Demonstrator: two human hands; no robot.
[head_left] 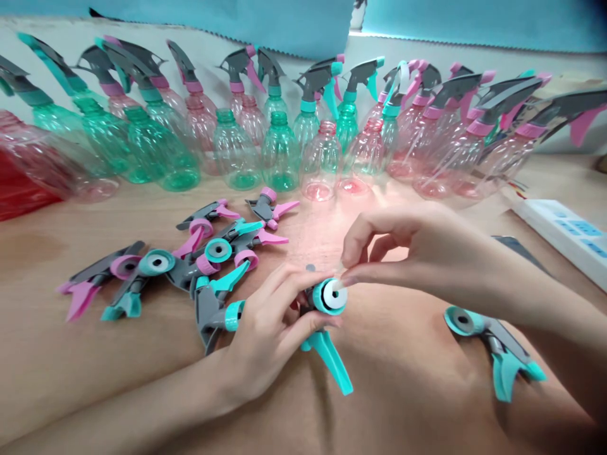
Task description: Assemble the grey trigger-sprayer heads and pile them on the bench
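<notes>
Head view: tinted plastic bottles point(281, 151) across the top, some capped, others open.
Loose grey plastic trigger heads point(181, 273) remain centre-left; mid-frame, left hand point(265, 322) grips a grey-and-teal head point(328, 354); right hand point(403, 253) pinches a whitish piece point(337, 276) at its collar point(319, 299).

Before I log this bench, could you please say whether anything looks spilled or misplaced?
No spill shows; one teal-and-grey spray head lies alone at the right, mildly odd because the other loose heads cluster at the left.
</notes>
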